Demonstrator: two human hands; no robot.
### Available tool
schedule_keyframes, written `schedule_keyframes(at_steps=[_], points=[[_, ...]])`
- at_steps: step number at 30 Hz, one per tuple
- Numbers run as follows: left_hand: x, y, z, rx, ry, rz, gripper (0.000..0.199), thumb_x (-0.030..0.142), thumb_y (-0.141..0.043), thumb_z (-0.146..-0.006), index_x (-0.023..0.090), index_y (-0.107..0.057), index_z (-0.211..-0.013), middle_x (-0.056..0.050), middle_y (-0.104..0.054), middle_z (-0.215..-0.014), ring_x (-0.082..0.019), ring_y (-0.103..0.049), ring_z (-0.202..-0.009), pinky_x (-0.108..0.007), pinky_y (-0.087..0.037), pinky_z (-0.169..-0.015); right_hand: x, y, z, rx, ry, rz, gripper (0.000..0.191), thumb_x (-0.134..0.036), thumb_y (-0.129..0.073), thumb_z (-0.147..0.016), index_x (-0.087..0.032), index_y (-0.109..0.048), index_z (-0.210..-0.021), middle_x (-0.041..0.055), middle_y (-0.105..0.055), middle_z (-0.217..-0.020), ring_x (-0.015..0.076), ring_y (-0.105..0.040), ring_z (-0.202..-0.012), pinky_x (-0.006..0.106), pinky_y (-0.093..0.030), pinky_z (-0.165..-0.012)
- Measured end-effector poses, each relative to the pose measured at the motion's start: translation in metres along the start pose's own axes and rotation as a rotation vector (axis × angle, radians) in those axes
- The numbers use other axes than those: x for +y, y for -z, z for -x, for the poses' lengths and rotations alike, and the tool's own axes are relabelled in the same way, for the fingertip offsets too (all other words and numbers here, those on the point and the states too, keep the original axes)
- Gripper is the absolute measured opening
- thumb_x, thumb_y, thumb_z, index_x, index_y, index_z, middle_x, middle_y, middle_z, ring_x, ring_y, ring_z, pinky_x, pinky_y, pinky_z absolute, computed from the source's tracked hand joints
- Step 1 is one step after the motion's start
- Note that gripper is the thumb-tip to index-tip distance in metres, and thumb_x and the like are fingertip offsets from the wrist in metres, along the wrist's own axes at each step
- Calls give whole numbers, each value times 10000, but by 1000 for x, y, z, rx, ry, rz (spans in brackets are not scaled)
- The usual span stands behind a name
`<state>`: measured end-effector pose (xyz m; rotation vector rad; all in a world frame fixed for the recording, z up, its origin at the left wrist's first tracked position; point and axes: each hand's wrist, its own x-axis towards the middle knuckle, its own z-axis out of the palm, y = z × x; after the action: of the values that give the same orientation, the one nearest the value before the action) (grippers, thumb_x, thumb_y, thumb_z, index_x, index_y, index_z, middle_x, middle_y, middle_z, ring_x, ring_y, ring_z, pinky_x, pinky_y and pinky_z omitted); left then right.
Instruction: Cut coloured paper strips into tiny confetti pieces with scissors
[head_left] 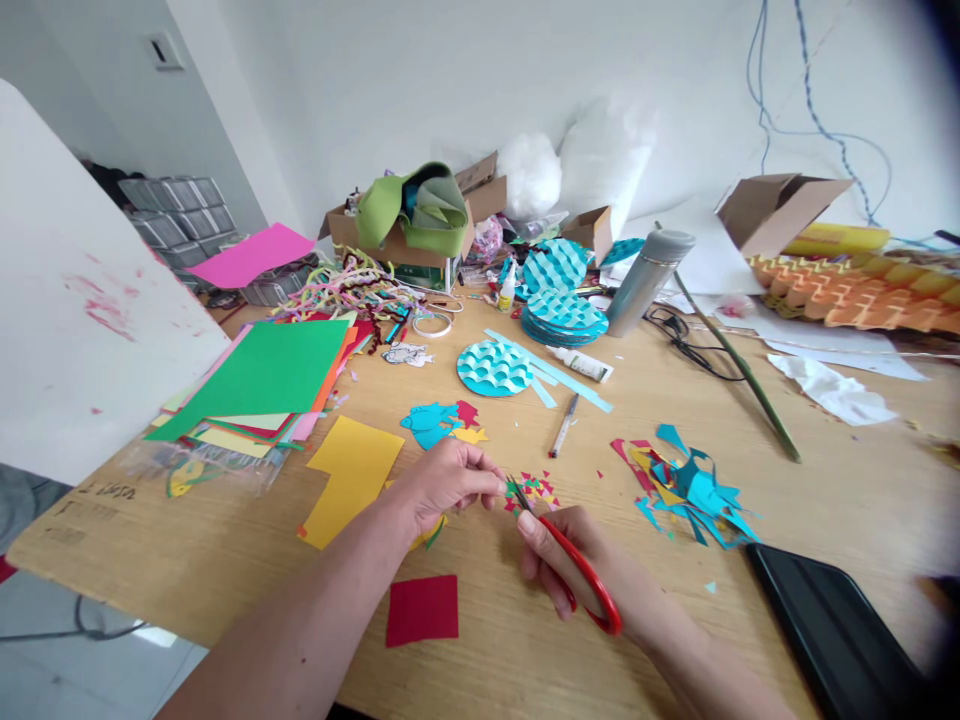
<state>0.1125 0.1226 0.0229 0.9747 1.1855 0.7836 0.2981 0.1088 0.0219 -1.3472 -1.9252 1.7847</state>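
Observation:
My right hand [566, 555] is closed around the red handles of the scissors [581, 570], their narrow blades pointing up and left. Close to the blade tips, my left hand [461, 480] pinches a small piece of paper, mostly hidden by the fingertips. Just beyond the blades lies a heap of tiny red, green and yellow paper bits [536, 487]. A blue paper fish [430, 424] and a small yellow paper fish [470, 435] rest behind my left hand. Yellow paper [352, 470] lies left of it, and a dark red paper rectangle [422, 610] sits nearer me.
Blue and red paper scraps [690, 485] and a black phone-like device [832, 630] are at right. Further back are a pen [565, 425], a glue bottle [580, 362], a wavy blue disc [495, 368] and a grey flask [649, 280]. Coloured sheets [262, 375] are stacked at left.

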Motion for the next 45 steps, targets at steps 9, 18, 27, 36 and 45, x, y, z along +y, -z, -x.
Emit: schedule_keyframes(at_steps=[9, 18, 27, 36, 45], points=[[1, 0, 0, 12, 12, -3, 96, 214, -640, -590, 135, -628, -642, 21, -561, -482, -45, -347, -395, -216, -194, -422, 4, 0, -2, 0, -5, -5, 631, -734, -420, -787, -150, -563, -599, -21, -485, -366, 66, -408, -315, 183, -300, -364], [1, 0, 0, 16, 18, -7, 90, 213, -638, -585, 140, -633, -638, 26, -563, -476, -40, -338, -385, -213, -192, -414, 2, 0, -2, 10, -45, 2, 659, -772, -409, -757, -154, -553, -581, -25, -473, -367, 66, -422, -310, 183, -305, -359], [-1, 0, -1, 19, 7, -4, 96, 219, -647, -592, 143, -641, -651, 20, -573, -484, -43, -356, -392, -212, -193, -412, 6, 1, -6, 27, -95, -8, 636, -752, -453, -752, -163, -539, -527, -36, -424, -295, 53, -317, -240, 183, -204, -319], [-2, 2, -2, 6, -3, -8, 95, 236, -648, -614, 148, -635, -647, 17, -576, -499, -45, -359, -394, -213, -203, -411, 4, -1, -4, 85, -109, -19, 591, -701, -489, -773, -166, -515, -524, -44, -432, -319, 55, -355, -262, 167, -222, -311], [-2, 3, -2, 12, -12, 8, 99, 239, -670, -604, 151, -631, -630, 13, -580, -504, -52, -377, -401, -215, -224, -423, 3, 0, -5, 79, -132, -54, 582, -704, -512, -753, -178, -501, -506, -48, -427, -312, 66, -368, -249, 176, -249, -299]])
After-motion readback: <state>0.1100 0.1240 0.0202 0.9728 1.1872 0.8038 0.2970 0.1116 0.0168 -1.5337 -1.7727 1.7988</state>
